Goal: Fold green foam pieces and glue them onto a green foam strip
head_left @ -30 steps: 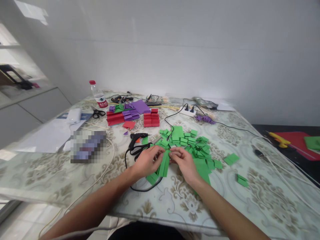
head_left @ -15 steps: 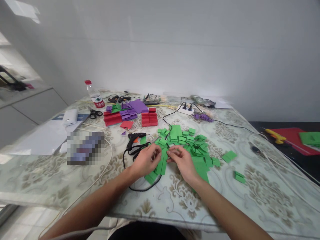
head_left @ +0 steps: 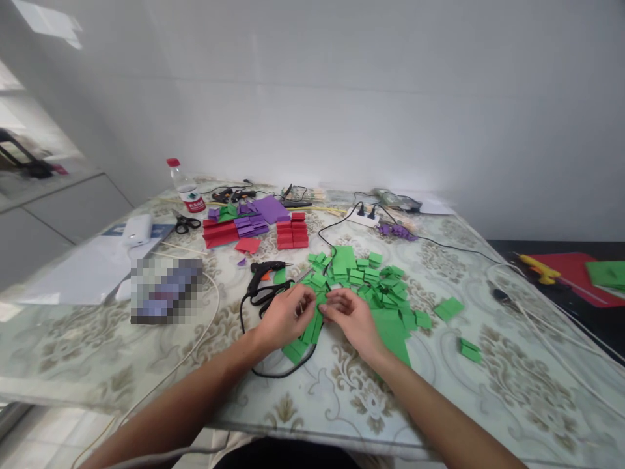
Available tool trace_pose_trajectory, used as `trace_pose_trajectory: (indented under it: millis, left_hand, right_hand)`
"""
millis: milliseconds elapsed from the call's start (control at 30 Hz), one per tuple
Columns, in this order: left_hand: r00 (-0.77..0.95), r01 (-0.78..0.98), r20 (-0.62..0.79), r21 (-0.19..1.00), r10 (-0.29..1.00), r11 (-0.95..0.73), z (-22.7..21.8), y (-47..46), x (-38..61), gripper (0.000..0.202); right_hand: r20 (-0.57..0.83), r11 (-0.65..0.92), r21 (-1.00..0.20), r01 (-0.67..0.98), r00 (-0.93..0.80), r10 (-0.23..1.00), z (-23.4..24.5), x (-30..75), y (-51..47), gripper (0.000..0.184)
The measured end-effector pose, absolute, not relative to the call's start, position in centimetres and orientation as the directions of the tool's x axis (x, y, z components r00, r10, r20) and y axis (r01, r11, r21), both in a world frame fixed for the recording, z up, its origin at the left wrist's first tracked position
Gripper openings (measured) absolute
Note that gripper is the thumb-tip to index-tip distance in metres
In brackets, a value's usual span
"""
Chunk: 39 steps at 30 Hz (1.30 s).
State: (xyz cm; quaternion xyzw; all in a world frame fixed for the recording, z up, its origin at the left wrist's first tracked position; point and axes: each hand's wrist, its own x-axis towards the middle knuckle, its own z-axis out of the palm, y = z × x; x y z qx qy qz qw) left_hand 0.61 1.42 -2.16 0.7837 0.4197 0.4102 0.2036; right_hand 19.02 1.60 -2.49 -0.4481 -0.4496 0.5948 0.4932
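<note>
My left hand (head_left: 287, 314) curls with thumb and fingers pinched together at a green paper strip (head_left: 311, 332) in the middle of the table. From the other side my right hand (head_left: 355, 322) pinches at the same green paper, thumb and fingertips almost meeting those of the left. The fingers partly hide where the paper is gripped. Just beyond the hands lies a pile of small folded green paper pieces (head_left: 388, 286). A black glue gun (head_left: 258, 277) and black-handled scissors (head_left: 266, 296) rest close to the left hand, the blades partly under green pieces.
Red folded paper (head_left: 291, 233), purple paper (head_left: 271, 208), a water bottle (head_left: 190, 195) and another pair of scissors (head_left: 186, 223) stand or lie farther back. A black cord runs from a power strip (head_left: 362, 217). A yellow glue gun (head_left: 540, 267) is at the right.
My right hand has shifted slightly left, bringing its fingertips closer to my left hand over the green strip. The left hand has barely moved.
</note>
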Motion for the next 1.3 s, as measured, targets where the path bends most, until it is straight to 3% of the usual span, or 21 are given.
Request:
trace_pose_trajectory:
  millis: [333, 767, 1067, 1300]
  left_hand:
    - [0.322, 0.497, 0.495, 0.637, 0.807, -0.589, -2.3, 1.3, 0.5, 0.007]
    - [0.378, 0.451, 0.436, 0.683, 0.816, -0.574, -2.0, 1.2, 0.5, 0.006]
    - [0.441, 0.509, 0.41, 0.618, 0.798, -0.599, -1.9, 1.3, 0.4, 0.009]
    - [0.433, 0.507, 0.43, 0.61, 0.792, -0.609, -2.0, 1.2, 0.3, 0.007]
  right_hand:
    - [-0.002, -0.006, -0.999, -0.05, -0.09, 0.996, -3.0, 19.0, 1.5, 0.046]
    - [0.03, 0.024, -0.997, -0.068, -0.086, 0.996, -3.0, 19.0, 1.6, 0.045]
    - [0.064, 0.056, -0.995, -0.087, -0.095, 0.993, -3.9, 18.9, 1.8, 0.046]
    - [0.136, 0.139, -0.99, 0.009, -0.152, 0.979, -4.0, 19.1, 1.6, 0.04]
